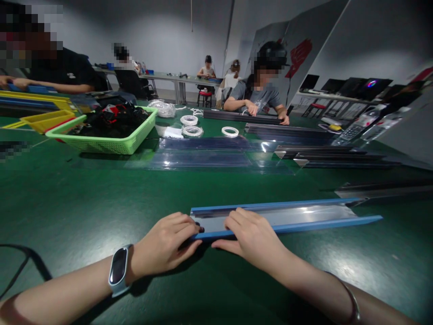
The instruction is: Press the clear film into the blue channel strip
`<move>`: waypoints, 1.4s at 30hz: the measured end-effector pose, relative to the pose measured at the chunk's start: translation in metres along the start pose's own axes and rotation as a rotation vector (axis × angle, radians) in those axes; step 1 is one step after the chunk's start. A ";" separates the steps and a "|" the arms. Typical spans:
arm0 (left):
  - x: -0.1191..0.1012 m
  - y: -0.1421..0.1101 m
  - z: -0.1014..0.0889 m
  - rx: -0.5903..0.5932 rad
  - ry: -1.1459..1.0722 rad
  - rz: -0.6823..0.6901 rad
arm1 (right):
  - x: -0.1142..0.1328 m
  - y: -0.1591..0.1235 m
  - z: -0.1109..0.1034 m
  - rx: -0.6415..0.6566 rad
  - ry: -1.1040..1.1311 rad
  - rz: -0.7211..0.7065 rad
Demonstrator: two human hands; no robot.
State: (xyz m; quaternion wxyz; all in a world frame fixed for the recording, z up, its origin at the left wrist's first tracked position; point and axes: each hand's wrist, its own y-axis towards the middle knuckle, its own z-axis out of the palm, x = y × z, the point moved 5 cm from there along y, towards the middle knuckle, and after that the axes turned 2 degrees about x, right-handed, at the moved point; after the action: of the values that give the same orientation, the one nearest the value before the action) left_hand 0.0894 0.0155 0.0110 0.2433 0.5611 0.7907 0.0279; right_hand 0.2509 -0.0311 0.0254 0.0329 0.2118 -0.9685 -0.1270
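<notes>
A long blue-edged channel lies on the green table in front of me, its inside pale and shiny. My left hand is closed at its left end, thumb below the near blue edge and fingers curled over the top. Something small and dark shows at those fingertips; I cannot tell what it is. Further right, my right hand pinches the same near edge, with the thumb outside and the fingers bent over into the channel. The channel's right end stretches away, resting on the table.
Beyond the channel lie clear plastic sheets, white tape rolls and a green basket of black parts. Several dark channels lie to the right. Across the table a person handles a dark strip; another person sits at the left.
</notes>
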 end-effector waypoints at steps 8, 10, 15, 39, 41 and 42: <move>0.001 -0.002 -0.003 -0.034 0.053 -0.003 | -0.005 -0.001 0.011 0.007 -0.015 0.010; -0.001 -0.001 -0.002 -0.020 0.069 0.026 | -0.005 -0.002 0.015 0.018 -0.012 0.019; -0.001 0.001 0.002 -0.009 0.176 0.072 | -0.004 -0.004 0.015 0.007 0.050 0.064; -0.003 0.005 0.002 0.033 0.254 0.077 | -0.005 0.000 0.013 0.046 0.160 0.085; -0.004 0.005 0.001 0.016 0.257 0.081 | -0.004 -0.002 0.013 0.013 0.145 0.067; -0.003 0.004 0.001 -0.002 0.260 0.081 | -0.003 -0.002 0.012 -0.004 0.136 0.054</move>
State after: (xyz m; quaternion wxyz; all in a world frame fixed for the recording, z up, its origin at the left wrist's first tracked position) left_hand 0.0939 0.0138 0.0128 0.1382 0.5838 0.7923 0.1109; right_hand 0.2534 -0.0291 0.0130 0.1025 0.1939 -0.9691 -0.1133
